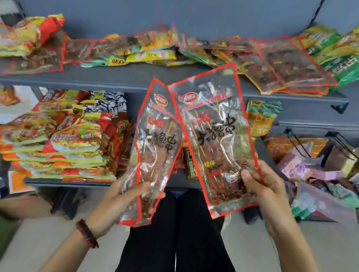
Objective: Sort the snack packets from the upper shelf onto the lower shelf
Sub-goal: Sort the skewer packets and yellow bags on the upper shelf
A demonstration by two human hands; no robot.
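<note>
At the left end of the lower shelf [69,184], a stack of orange-and-yellow packets [66,148] fills the space up to the front edge. Anything laid on top there could slide off to the floor.

In front of the lower shelf, near its middle, the left hand [126,196] grips a clear, red-edged skewer packet [155,146] by its lower part, with the thumb across the front. The film looks slick and the packet stands tall above the grip, so it could flop or slip during the reach.

Just to the right, also in front of the lower shelf, a second skewer packet [215,134] overlaps the first. The right hand [264,192] pinches it near the bottom corner. If both are set down together, one may catch on the other.

The free gap on the lower shelf behind them looks narrow. A small dark packet [191,166] stands in it and is likely to be knocked over. Right of the lower shelf, a cluttered wire basket [327,160] could snag a corner.
</note>
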